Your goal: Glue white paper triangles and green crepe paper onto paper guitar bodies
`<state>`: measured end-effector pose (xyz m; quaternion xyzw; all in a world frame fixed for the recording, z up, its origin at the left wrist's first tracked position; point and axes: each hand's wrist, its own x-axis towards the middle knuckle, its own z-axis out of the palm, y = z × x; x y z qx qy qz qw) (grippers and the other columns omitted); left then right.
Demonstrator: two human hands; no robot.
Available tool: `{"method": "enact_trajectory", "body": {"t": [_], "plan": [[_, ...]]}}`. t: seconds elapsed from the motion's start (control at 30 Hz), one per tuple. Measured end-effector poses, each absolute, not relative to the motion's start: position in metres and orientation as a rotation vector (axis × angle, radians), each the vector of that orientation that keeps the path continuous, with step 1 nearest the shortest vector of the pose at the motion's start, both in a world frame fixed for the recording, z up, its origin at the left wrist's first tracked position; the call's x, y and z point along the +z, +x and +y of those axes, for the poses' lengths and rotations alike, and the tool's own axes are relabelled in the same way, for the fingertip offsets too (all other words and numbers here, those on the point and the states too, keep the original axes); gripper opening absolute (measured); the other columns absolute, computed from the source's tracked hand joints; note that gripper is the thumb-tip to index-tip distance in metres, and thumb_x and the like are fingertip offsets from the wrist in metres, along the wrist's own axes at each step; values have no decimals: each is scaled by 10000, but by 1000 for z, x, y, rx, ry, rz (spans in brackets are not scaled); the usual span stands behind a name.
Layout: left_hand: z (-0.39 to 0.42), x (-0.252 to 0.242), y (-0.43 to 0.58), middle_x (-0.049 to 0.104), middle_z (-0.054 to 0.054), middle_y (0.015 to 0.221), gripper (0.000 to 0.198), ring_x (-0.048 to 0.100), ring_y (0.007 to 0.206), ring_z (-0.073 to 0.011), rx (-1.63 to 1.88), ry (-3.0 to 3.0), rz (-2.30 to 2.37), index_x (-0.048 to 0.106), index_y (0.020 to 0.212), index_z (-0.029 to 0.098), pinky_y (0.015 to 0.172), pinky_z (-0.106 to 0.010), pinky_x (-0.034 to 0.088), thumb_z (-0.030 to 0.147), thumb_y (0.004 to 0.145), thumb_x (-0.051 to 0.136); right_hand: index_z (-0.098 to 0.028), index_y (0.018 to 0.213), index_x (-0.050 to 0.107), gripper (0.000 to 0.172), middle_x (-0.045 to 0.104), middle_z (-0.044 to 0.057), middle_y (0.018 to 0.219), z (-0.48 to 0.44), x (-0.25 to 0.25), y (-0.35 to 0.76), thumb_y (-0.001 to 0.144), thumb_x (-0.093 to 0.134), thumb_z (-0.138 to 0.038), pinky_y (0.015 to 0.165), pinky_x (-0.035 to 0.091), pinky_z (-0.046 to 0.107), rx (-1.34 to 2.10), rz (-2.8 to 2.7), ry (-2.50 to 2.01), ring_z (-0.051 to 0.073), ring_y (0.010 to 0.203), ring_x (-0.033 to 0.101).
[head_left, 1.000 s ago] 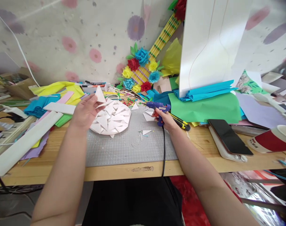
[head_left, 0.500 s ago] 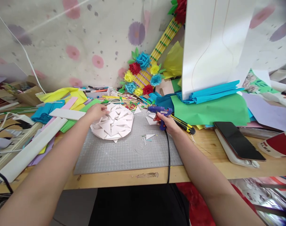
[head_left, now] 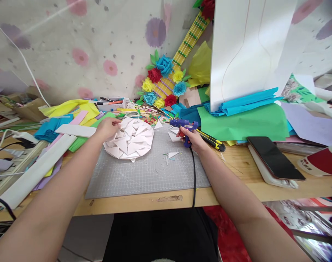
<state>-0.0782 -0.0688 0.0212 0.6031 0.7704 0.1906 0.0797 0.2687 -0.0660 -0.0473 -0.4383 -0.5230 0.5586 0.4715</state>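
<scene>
A round white disc (head_left: 135, 140), covered with overlapping white triangles of card or paper, rests on a grey cutting mat (head_left: 144, 182). My left hand (head_left: 108, 128) is at its upper left rim, fingers bent and drawn together against it; the fingertips are partly hidden. My right hand (head_left: 192, 139) grips a blue hot glue gun (head_left: 188, 124) by its handle, nozzle toward the left, over the mat's right part. Its black cord runs down over the table edge. Loose white triangles lie between, one (head_left: 158, 125) near the disc, another (head_left: 173, 155) by small scraps.
A yellow and black utility knife (head_left: 215, 141) lies right of the glue gun. Further right are a phone (head_left: 275, 156) and a red-and-white cup (head_left: 323, 160). White strips (head_left: 37, 171) and coloured paper lie left. A flower-trimmed paper guitar (head_left: 166, 85) leans behind.
The whole view has shifted slightly. My left hand stays at the disc's upper left rim, and my right hand still holds the glue gun in about the same place.
</scene>
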Motion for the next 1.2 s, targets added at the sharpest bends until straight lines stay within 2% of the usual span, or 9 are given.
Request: {"method": "enact_trajectory", "body": {"t": [0.4, 0.6, 0.8, 1.03, 1.2], "plan": [[-63, 14, -76, 709, -46, 842, 140, 623, 762, -184, 523, 1782, 2234, 683, 781, 200, 660, -255, 435, 208, 642, 682, -186, 618, 603, 431, 619, 19, 657, -66, -48, 269, 602, 726, -599, 473, 402, 226, 1405, -1276, -1023, 89, 537, 469], [-70, 23, -74, 717, -53, 906, 222, 624, 785, -198, 577, 1736, 2316, 713, 913, 187, 665, -268, 446, 206, 737, 578, -185, 635, 604, 444, 626, 20, 653, -65, -49, 269, 589, 723, -611, 472, 403, 222, 1393, -1265, -1032, 94, 539, 482], [-73, 21, -78, 709, -48, 1013, 345, 626, 861, -207, 502, 1758, 2318, 724, 983, 191, 772, -290, 469, 112, 727, 507, -189, 622, 610, 443, 638, 21, 644, -66, -48, 267, 572, 743, -609, 450, 397, 217, 1401, -1254, -1012, 91, 524, 479], [-72, 15, -80, 693, -66, 1036, 435, 621, 887, -248, 466, 1769, 2324, 713, 1037, 191, 787, -333, 476, 79, 660, 526, -189, 613, 609, 444, 633, 11, 622, -65, -49, 268, 554, 753, -604, 450, 402, 203, 1411, -1219, -1001, 85, 529, 492], [-81, 13, -78, 658, -114, 1102, 367, 543, 1068, -296, 636, 2131, 2292, 697, 1040, 156, 959, -422, 399, 163, 716, 526, -189, 620, 583, 453, 639, 6, 604, -59, -53, 267, 525, 773, -590, 402, 377, 204, 1378, -1102, -1131, 68, 457, 456]]}}
